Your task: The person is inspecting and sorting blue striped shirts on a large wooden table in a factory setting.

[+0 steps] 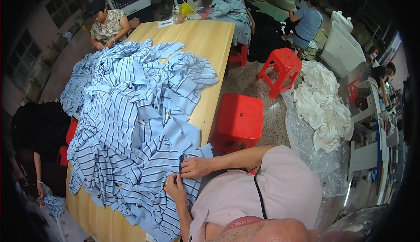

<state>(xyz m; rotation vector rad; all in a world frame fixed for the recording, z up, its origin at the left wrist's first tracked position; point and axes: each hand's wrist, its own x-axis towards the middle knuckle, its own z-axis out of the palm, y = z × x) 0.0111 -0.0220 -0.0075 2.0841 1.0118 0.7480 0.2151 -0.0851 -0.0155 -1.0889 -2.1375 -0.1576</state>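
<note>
A large heap of light blue knit garments (118,106) with dark stripes covers much of the wooden table. At its near right edge, both my hands are together on one striped garment (164,165). My left hand (175,188) pinches the cloth between thumb and fingers. Just beyond it, my right hand (195,167) has its fingers curled closed on the same garment, with plain blue cloth beside it. The fingertips almost meet. A small dark spot shows by the right fingers; whether it is a tool, I cannot make out.
Bare wood of the table (214,36) shows along its right side. Red stools (239,118) stand right of it, near white cloth (321,102) on plastic sheeting. One person (109,25) works at the table's far end; another's arm (38,176) holds striped cloth at the left.
</note>
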